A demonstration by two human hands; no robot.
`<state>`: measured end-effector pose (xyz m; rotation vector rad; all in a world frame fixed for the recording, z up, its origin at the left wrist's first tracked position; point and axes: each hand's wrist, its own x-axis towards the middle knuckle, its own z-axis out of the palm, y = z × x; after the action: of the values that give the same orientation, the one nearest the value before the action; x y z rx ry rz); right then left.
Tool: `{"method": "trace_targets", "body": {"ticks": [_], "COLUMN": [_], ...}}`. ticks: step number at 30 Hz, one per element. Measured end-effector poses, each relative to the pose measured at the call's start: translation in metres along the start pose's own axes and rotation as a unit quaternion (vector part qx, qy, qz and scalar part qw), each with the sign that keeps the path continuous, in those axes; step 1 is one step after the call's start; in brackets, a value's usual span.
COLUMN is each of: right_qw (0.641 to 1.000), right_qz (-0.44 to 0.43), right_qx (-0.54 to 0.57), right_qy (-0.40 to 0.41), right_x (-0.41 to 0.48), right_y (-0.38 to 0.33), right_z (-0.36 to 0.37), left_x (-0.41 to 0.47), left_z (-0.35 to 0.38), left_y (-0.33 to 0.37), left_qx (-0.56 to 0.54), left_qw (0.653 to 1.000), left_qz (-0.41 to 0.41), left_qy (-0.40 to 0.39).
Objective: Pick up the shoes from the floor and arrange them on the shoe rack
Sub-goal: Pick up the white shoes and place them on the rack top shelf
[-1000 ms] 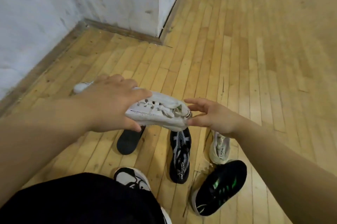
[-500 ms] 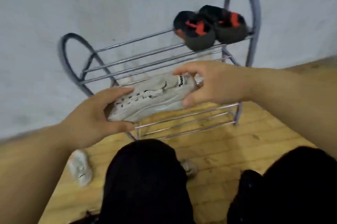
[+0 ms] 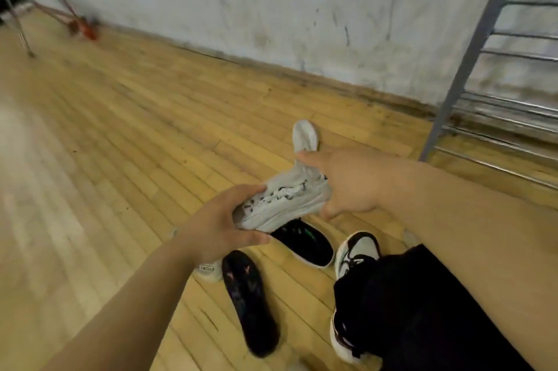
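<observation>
1. My left hand (image 3: 217, 227) has its grip closed around the toe end of the grey sneaker (image 3: 282, 204), thumb under, fingers over the top.
2. My right hand (image 3: 347, 186) is on the heel end of the same sneaker, fingers wrapped at the collar; grip closed on it too, though the palm hides part of the contact.
3. Change: half a second ago the sneaker was held right in front of the shoe rack's bars, facing the rack. Now the view has swung left and down, the shoe rack (image 3: 471, 47) sits only at the right edge, and the sneaker hangs over the floor (image 3: 120, 135) above the loose shoes.
4. Meaning, as I judge it: the sneaker is not placed yet; it is still in both hands, off the rack. Possibly looking for its mate.
5. Sneaker look: pale grey, soft and creased upper, dark-flecked laces, held roughly level, toe toward me on the left.
6. A matching pale shoe (image 3: 305, 135) lies on the floor just beyond my right hand, near the wall.
7. Below the sneaker: a black shoe with green marks (image 3: 305, 243), a black shoe with pink marks (image 3: 250, 301), and a white shoe (image 3: 208, 269) partly hidden under my left wrist.
8. Frame is motion-blurred; fine details unclear.
</observation>
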<state>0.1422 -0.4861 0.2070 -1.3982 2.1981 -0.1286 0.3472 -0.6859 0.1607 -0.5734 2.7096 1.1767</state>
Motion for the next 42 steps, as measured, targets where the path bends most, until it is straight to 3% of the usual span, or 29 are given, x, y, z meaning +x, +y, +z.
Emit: {"method": "trace_targets", "body": {"ticks": [9, 12, 16, 21, 24, 31, 34, 37, 39, 42], "right_qw": [0.989, 0.98, 0.949, 0.86, 0.817, 0.815, 0.821, 0.824, 0.823, 0.823], "right_qz": [0.133, 0.196, 0.313, 0.417, 0.409, 0.37, 0.365, 0.371, 0.374, 0.373], "right_qx": [-0.037, -0.021, 0.024, 0.226, 0.319, 0.319, 0.307, 0.304, 0.307, 0.312], "right_qy": [-0.054, -0.035, 0.026, 0.189, 0.252, 0.311, 0.314, 0.302, 0.297, 0.292], "right_x": [0.043, 0.058, 0.073, 0.077, 0.075, 0.075, 0.075, 0.075, 0.078, 0.083], "right_y": [0.026, 0.028, 0.047, 0.094, 0.116, 0.147, 0.162, 0.173, 0.175, 0.174], "right_z": [0.005, 0.013, 0.014, 0.022, 0.027, 0.028, 0.029, 0.031, 0.032, 0.029], "left_x": [0.075, 0.089, 0.106, 0.174, 0.231, 0.336, 0.359, 0.363, 0.355, 0.327], "left_z": [0.071, 0.079, 0.087, 0.097, 0.103, 0.126, 0.139, 0.149, 0.154, 0.163], "left_y": [-0.017, -0.03, -0.052, -0.07, -0.068, -0.079, -0.091, -0.095, -0.089, -0.072], "left_qx": [0.004, -0.016, -0.04, -0.034, -0.003, 0.071, 0.082, 0.137, 0.117, 0.002], "left_qw": [1.0, 0.995, 0.989, 0.984, 0.987, 0.99, 0.98, 0.976, 0.98, 0.984], "left_qz": [-0.022, -0.091, -0.14, -0.175, -0.159, -0.112, -0.158, -0.16, -0.156, -0.177], "left_qy": [-0.003, 0.04, 0.029, 0.006, 0.005, -0.043, -0.088, -0.062, -0.039, -0.017]}}
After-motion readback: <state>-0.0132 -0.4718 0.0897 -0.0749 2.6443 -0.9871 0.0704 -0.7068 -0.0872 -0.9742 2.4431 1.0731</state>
